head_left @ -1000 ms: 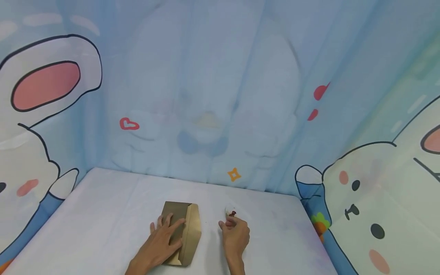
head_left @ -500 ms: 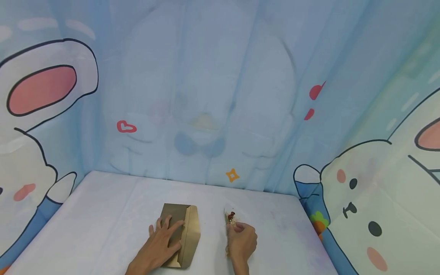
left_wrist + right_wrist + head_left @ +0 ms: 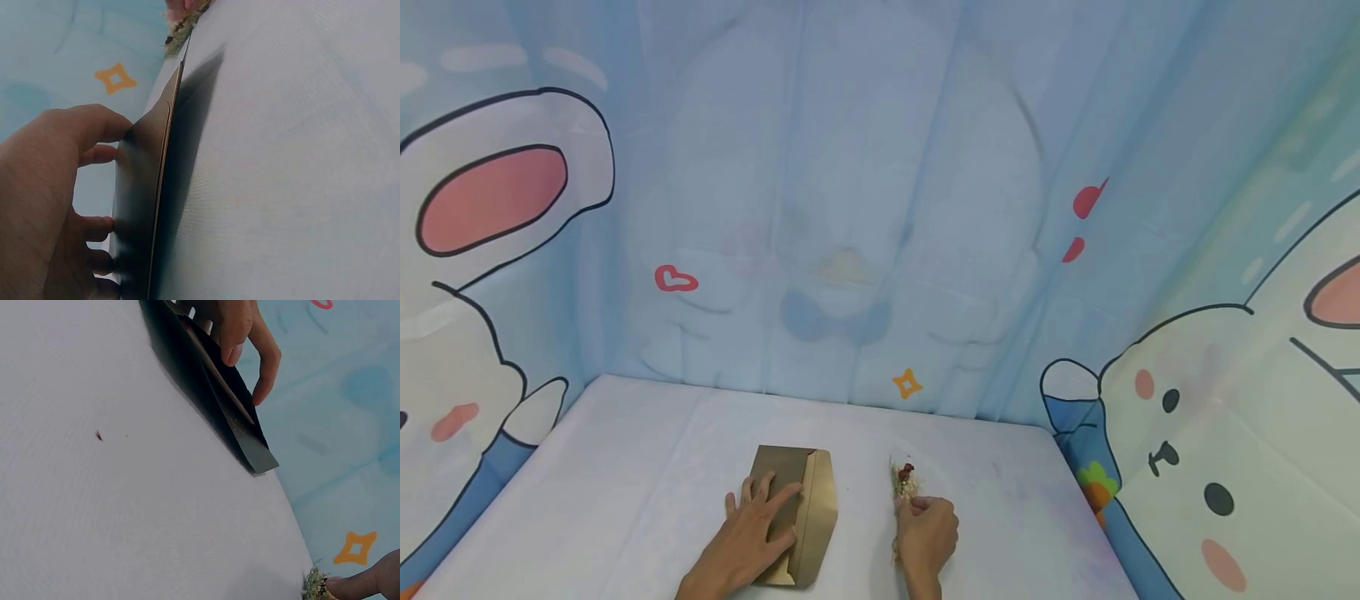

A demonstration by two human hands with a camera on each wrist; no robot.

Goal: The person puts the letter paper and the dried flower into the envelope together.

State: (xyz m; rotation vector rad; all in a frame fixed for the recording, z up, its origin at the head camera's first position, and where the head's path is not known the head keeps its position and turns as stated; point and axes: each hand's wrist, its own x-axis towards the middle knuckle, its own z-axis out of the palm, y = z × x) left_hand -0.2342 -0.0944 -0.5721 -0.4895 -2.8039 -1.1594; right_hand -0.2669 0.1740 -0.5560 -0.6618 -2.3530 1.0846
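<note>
A gold envelope (image 3: 820, 517) lies on the white table with its flap lifted toward the right. My left hand (image 3: 748, 529) rests on it, fingers spread; in the left wrist view those fingertips (image 3: 103, 228) touch the envelope's face. In the right wrist view the envelope (image 3: 262, 459) has a parted opening. To the right of it, my right hand (image 3: 928, 533) pinches a small bunch of dried flowers (image 3: 904, 479) with dark red and cream heads. Part of its stem shows beside the hand; the rest is hidden. The right thumb (image 3: 350, 587) presses against the bunch (image 3: 315, 584).
A white cloth covers the table (image 3: 647, 467). A tiny dark red fragment (image 3: 99, 435) lies on it near the envelope. A blue curtain (image 3: 850, 167) printed with cartoon rabbits stands behind and at both sides.
My right hand has moved slightly right and toward me, and more of the dried flower bunch shows now. My left hand and the envelope have stayed in place.
</note>
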